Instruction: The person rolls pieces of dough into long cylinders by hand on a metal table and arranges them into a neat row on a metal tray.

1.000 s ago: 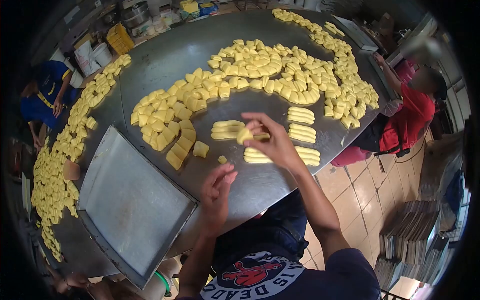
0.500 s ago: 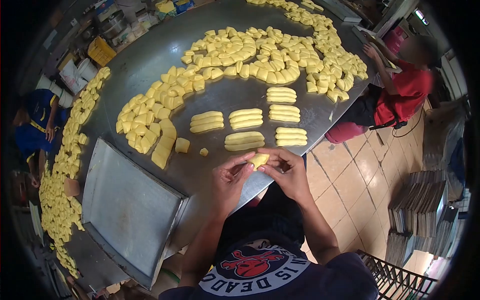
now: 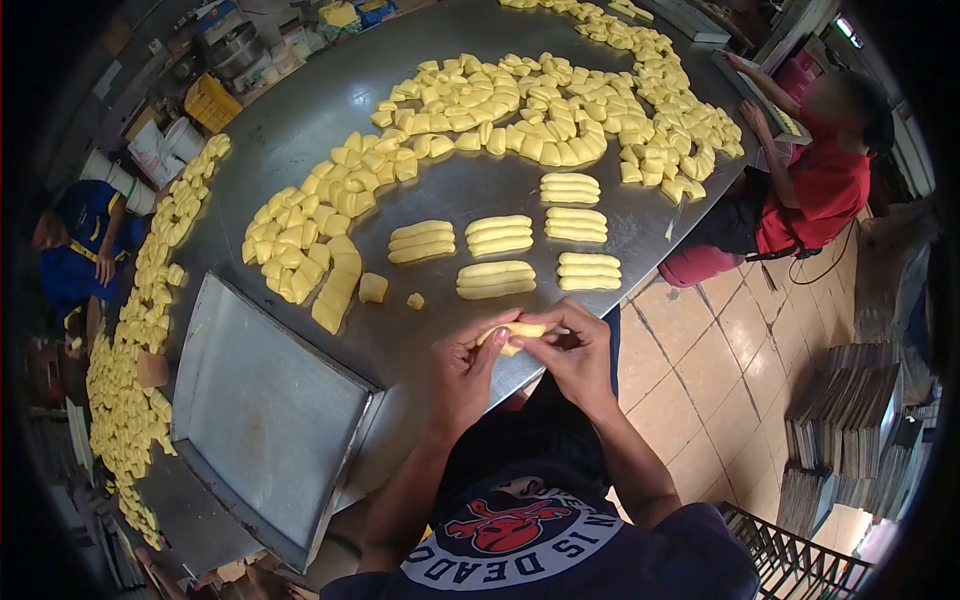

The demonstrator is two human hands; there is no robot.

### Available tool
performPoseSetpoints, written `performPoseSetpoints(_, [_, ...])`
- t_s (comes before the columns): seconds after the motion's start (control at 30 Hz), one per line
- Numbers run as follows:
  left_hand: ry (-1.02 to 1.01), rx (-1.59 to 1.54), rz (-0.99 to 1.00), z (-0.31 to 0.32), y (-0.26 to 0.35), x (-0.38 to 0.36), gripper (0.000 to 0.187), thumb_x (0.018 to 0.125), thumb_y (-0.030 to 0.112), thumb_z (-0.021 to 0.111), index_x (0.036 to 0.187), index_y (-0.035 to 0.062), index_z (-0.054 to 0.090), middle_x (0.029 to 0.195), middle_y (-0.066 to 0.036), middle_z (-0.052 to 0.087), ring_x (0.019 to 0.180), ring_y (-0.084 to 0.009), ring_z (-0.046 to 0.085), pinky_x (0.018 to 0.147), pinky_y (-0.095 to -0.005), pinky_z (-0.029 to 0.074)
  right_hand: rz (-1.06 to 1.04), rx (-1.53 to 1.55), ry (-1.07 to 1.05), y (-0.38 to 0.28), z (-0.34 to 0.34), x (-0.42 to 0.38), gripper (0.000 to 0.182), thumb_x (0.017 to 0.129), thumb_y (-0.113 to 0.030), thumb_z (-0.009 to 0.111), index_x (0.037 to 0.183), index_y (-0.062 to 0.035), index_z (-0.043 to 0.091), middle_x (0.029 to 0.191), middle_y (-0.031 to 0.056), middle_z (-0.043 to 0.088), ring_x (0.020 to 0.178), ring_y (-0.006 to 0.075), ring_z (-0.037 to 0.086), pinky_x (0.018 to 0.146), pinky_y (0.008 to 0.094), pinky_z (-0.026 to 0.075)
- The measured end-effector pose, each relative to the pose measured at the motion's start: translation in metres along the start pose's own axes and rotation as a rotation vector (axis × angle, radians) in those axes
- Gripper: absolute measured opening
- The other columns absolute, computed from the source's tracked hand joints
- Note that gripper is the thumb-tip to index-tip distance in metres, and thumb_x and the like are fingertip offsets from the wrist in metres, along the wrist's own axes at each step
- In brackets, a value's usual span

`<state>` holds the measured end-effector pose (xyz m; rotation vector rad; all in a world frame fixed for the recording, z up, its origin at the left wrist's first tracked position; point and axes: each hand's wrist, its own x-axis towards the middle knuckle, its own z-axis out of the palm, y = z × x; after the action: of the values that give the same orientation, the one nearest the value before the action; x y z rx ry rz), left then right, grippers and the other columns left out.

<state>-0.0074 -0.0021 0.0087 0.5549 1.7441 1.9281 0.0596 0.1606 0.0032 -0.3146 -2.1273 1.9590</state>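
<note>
Between my left hand (image 3: 468, 365) and my right hand (image 3: 575, 350), a piece of yellow dough (image 3: 512, 334) is pinched by thumbs and fingers above the table's near edge. Both hands are closed on it, and the fingers hide part of the piece. Just beyond them lie rolled dough strips (image 3: 497, 279), set side by side in small groups. A small dough scrap (image 3: 415, 300) and a single dough piece (image 3: 373, 288) rest left of the groups. Farther out, many cut dough pieces (image 3: 330, 195) spread in a curving band.
A shallow metal tray (image 3: 270, 420) sits at the left on the steel table (image 3: 300, 110). Beyond it runs another band of dough pieces (image 3: 120, 400). A person in red (image 3: 815, 200) works at the right edge, another in blue (image 3: 85, 235) at the far left. Stacked trays (image 3: 840, 420) stand on the floor.
The dough between my hands has gone from a compact lump to a longer, folded shape. My fingers have shifted on it. The whole view has moved slightly.
</note>
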Motion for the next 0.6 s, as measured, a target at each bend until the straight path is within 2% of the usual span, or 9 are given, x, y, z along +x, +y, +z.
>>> performPoseSetpoints(0.1, [0.061,-0.049,-0.104,-0.008,-0.007,0.000,0.032,0.107,0.015,0.056,0.132,-0.0031,0.064,0.125,-0.015,0.070,0.114,-0.0151,0.066,0.100,-0.0290,0.052,-0.095,-0.098,0.136,0.009,-0.003,0.000,0.027,0.087,-0.001,0.081,0.112,0.0030,0.072,0.106,0.0067,0.072,0.087,0.0077,0.068,0.075,0.0216,0.055])
performPoseSetpoints(0.17, [0.105,-0.427,-0.205,-0.011,-0.014,0.004,0.033,0.107,0.014,0.057,0.134,-0.0031,0.063,0.121,-0.014,0.072,0.112,-0.0136,0.067,0.097,-0.0272,0.055,0.096,0.046,0.075,0.005,-0.006,0.005,0.024,0.091,-0.002,0.078,0.114,0.0021,0.072,0.106,0.0066,0.072,0.086,0.0074,0.068,0.073,0.0212,0.053])
performPoseSetpoints(0.23, [0.086,-0.519,-0.212,-0.007,-0.006,0.006,0.031,0.105,0.010,0.059,0.133,-0.0033,0.063,0.119,-0.014,0.072,0.109,-0.0137,0.068,0.095,-0.0271,0.056,0.134,0.117,-0.008,-0.003,-0.012,0.010,0.027,0.094,-0.004,0.075,0.120,0.0010,0.071,0.107,0.0076,0.073,0.088,0.0081,0.068,0.076,0.0222,0.055])
performPoseSetpoints(0.27, [0.071,-0.608,-0.213,-0.005,0.000,0.006,0.030,0.103,0.006,0.062,0.131,-0.0036,0.064,0.117,-0.014,0.073,0.107,-0.0139,0.069,0.093,-0.0270,0.058,0.181,0.265,-0.034,-0.011,-0.011,0.010,0.030,0.095,-0.005,0.074,0.124,0.0006,0.070,0.107,0.0078,0.073,0.088,0.0082,0.068,0.077,0.0226,0.057])
performPoseSetpoints(0.3, [0.071,-0.612,-0.216,-0.003,0.005,0.004,0.030,0.103,0.006,0.062,0.131,-0.0036,0.064,0.117,-0.014,0.073,0.107,-0.0139,0.069,0.093,-0.0270,0.058,0.228,0.414,-0.061,-0.017,-0.011,0.010,0.033,0.095,-0.005,0.073,0.127,0.0002,0.069,0.108,0.0081,0.073,0.087,0.0082,0.067,0.078,0.0229,0.058])
performPoseSetpoints(0.37, [-0.011,-0.119,-0.160,0.000,0.012,0.000,0.033,0.098,0.000,0.067,0.130,-0.0038,0.064,0.118,-0.015,0.073,0.104,-0.0165,0.071,0.095,-0.0297,0.059,0.227,0.371,-0.091,-0.007,-0.011,0.008,0.031,0.095,-0.003,0.073,0.125,-0.0005,0.071,0.103,0.0062,0.069,0.087,0.0089,0.067,0.080,0.0237,0.060])
performPoseSetpoints(0.47, [0.050,-0.038,-0.174,-0.009,-0.008,0.001,0.038,0.095,-0.003,0.069,0.133,-0.0034,0.064,0.121,-0.016,0.072,0.105,-0.0177,0.071,0.098,-0.0311,0.058,-0.010,0.059,0.013,0.002,-0.010,0.006,0.016,0.094,0.000,0.072,0.109,0.0011,0.078,0.095,0.0029,0.059,0.085,0.0103,0.068,0.072,0.0224,0.061])
performPoseSetpoints(0.57, [0.032,-0.227,-0.185,-0.018,-0.005,0.004,0.041,0.095,-0.005,0.067,0.135,-0.0037,0.062,0.124,-0.016,0.071,0.106,-0.0171,0.070,0.098,-0.0304,0.058,0.032,0.167,0.026,0.010,-0.017,0.008,0.017,0.093,0.000,0.073,0.110,0.0015,0.077,0.096,0.0036,0.060,0.084,0.0103,0.067,0.071,0.0224,0.060])
performPoseSetpoints(0.6, [0.037,-0.227,-0.184,-0.018,-0.002,0.004,0.041,0.095,-0.005,0.067,0.135,-0.0037,0.062,0.124,-0.016,0.071,0.106,-0.0171,0.070,0.098,-0.0304,0.058,0.057,0.206,0.003,0.009,-0.018,0.010,0.018,0.094,0.001,0.072,0.112,0.0016,0.076,0.095,0.0042,0.062,0.081,0.0095,0.068,0.071,0.0207,0.057])
